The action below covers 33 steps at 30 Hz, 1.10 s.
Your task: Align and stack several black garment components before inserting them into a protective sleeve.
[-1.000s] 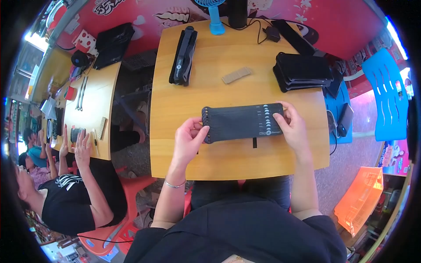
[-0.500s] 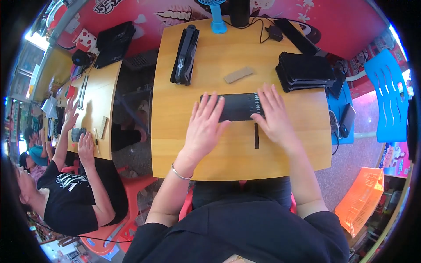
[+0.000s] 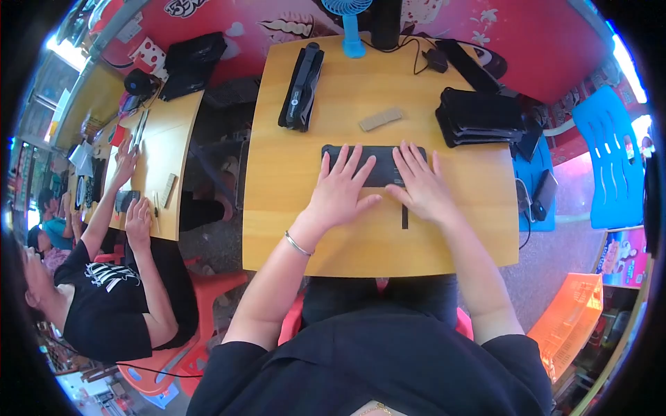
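Note:
A flat black rectangular piece (image 3: 381, 175) lies crosswise on the wooden table (image 3: 312, 246) in front of me. My left hand (image 3: 338, 191) rests on its left part, fingers spread and palm down. On its right part lies my right hand (image 3: 425, 193), fingers stretched out and its thumb at the near edge. My fingers hide much of its surface. From under the near edge a narrow black strip (image 3: 404, 217) sticks out toward me. Just beyond the piece is a small tan strip (image 3: 381, 119), apparently cardboard.
Black wallet-like cases (image 3: 481, 114) are stacked at the right, and a long black bundle (image 3: 300, 90) stands far left. A blue fan (image 3: 352, 41) and charger (image 3: 436, 60) sit at the back. Beyond a gap at left, another person (image 3: 104, 291) works at a second table.
My left hand has shifted right along the black piece, its fingers wider apart. My right hand has moved left over the piece's right end, covering its pale marks. The view has shifted slightly.

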Available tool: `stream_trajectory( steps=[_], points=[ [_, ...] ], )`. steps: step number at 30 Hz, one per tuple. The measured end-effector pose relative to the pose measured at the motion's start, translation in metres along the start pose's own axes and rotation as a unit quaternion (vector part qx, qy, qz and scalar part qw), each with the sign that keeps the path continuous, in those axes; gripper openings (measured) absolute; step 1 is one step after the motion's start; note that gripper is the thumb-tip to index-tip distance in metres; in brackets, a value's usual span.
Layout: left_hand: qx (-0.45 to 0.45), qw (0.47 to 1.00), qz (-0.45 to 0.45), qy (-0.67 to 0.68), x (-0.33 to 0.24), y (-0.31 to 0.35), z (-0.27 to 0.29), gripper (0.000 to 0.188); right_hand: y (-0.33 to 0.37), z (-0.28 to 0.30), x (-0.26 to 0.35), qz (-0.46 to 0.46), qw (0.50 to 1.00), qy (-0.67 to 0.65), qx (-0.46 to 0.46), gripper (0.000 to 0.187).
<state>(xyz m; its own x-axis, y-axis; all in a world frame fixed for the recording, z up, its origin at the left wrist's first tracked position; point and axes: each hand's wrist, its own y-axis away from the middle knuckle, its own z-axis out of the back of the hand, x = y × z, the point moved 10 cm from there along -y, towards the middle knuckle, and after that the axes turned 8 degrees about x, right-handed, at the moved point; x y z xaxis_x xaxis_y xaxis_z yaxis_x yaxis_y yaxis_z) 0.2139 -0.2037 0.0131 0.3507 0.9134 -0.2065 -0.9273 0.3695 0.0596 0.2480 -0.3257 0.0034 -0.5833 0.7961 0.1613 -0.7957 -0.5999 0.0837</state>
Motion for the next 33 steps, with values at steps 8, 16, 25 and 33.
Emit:
stream_trajectory(
  steps=[8,16,25,33],
  points=[
    [-0.098,0.993,0.043,0.052,0.02,0.022,0.031,0.063,0.038,0.02,-0.045,-0.051,0.926,-0.288,-0.24,0.051],
    [-0.202,0.943,0.132,0.228,0.086,0.041,0.017,0.046,0.025,0.001,-0.067,-0.121,0.867,-0.437,-0.206,0.058],
    [-0.25,0.763,0.12,0.584,0.078,0.059,0.018,0.042,0.053,0.021,-0.05,-0.095,0.802,-0.56,-0.187,0.061],
    [-0.214,0.744,0.009,0.633,0.032,0.091,0.029,0.055,0.107,0.035,-0.023,-0.048,0.777,-0.586,-0.224,0.061]
  ],
)
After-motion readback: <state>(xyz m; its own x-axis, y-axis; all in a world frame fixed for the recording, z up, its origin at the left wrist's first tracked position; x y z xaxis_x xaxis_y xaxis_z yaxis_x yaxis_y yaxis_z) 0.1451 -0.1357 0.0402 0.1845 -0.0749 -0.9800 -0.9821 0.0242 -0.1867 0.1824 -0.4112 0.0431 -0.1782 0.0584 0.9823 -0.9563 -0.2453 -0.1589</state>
